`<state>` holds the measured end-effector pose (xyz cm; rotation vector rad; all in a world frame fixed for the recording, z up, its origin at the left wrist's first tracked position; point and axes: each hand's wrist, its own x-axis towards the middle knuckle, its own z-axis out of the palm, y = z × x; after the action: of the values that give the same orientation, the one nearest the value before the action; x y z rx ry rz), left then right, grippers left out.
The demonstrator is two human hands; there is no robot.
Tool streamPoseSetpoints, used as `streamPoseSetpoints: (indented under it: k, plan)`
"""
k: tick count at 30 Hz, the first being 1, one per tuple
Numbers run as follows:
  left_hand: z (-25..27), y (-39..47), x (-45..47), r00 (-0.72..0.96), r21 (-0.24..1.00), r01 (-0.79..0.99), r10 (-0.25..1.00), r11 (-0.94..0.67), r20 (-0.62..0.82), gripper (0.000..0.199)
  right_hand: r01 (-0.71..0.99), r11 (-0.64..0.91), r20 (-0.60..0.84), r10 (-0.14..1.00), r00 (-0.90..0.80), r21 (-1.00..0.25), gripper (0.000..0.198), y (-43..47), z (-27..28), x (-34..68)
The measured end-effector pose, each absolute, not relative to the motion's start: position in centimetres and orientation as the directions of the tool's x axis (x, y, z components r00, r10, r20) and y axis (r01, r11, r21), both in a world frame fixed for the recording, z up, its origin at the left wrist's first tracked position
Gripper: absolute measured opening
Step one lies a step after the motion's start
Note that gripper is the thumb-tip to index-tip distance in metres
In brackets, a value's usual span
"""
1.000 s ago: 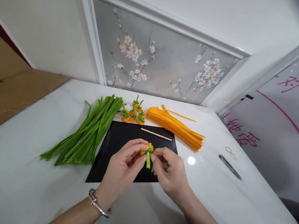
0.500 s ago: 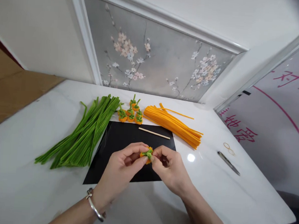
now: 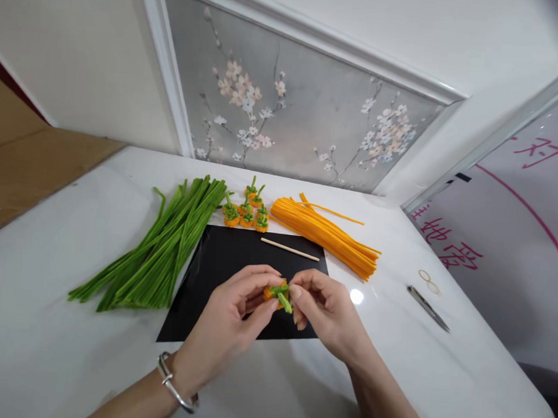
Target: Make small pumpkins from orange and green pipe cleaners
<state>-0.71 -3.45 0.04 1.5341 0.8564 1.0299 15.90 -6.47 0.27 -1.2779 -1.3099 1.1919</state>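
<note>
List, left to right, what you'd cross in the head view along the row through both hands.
Green stems → left hand → orange-green piece → right hand → metal tool.

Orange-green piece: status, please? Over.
Left hand pinching orange-green piece. Right hand at its green part. Wooden stick beyond both, not in the way.

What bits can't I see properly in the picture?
All in the head view:
Left side of the orange-and-green piece: covered by the left hand.
Part of the black mat: hidden by that hand and the right hand.
Board: cut off by the right edge.
</note>
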Motion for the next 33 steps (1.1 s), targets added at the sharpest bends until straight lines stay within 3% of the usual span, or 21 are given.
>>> streamPoseSetpoints:
  k: [8, 13, 18, 24, 33]
  plan:
    - [-0.1, -3.6, -0.6, 0.391, 0.991, -0.065, 0.911, -0.116, 0.132, 0.015, 0.345, 0.101, 0.095, 0.995, -0.034, -0.933, 0.015, -6.8, 0.2, 15.6]
    - [0.0, -3.4, -0.6, 0.394, 0.991, -0.132, 0.915, -0.035, 0.085, 0.013, 0.207, 0.041, 0.037, 0.999, -0.022, -0.978, 0.019, -6.7, 0.4, 15.5]
    - [0.0, -3.4, -0.7, 0.425, 0.988, -0.148, 0.905, 0.04, 0.027, 0.019, 0.117, 0.068, 0.066, 0.997, -0.026, -0.991, 0.02, -6.7, 0.3, 15.5]
    - [0.0, -3.4, -1.1, 0.502, 0.96, -0.189, 0.861, 0.206, -0.086, 0.026, 0.125, 0.103, 0.103, 0.995, -0.003, -0.987, 0.019, -6.6, -0.3, 16.0]
    - [0.3, -3.4, -1.0, 0.519, 0.987, -0.128, 0.855, 0.092, -0.012, 0.034, 0.133, 0.127, 0.129, 0.992, 0.004, -0.983, 0.018, -6.6, -0.5, 16.1]
